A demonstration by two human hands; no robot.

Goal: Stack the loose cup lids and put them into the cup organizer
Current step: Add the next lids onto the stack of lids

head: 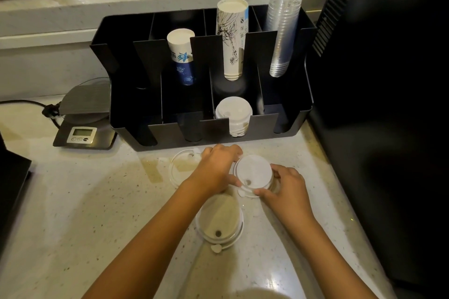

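A small stack of white cup lids [253,172] rests on the pale counter just in front of the black cup organizer [136,126]. My left hand [216,167] grips its left side and my right hand [286,187] grips its right side. A clear lid [181,165] lies flat to the left, partly under my left hand. Another white lid [220,219] lies nearer me, between my forearms. Inside the organizer's front row, a stack of white lids [233,114] fills the third slot.
The organizer's back row holds a short paper-cup stack [181,56], a tall paper-cup stack [232,39] and clear plastic cups [283,34]. A digital scale [83,128] sits to its left with a cable. A big black machine [388,80] stands at the right.
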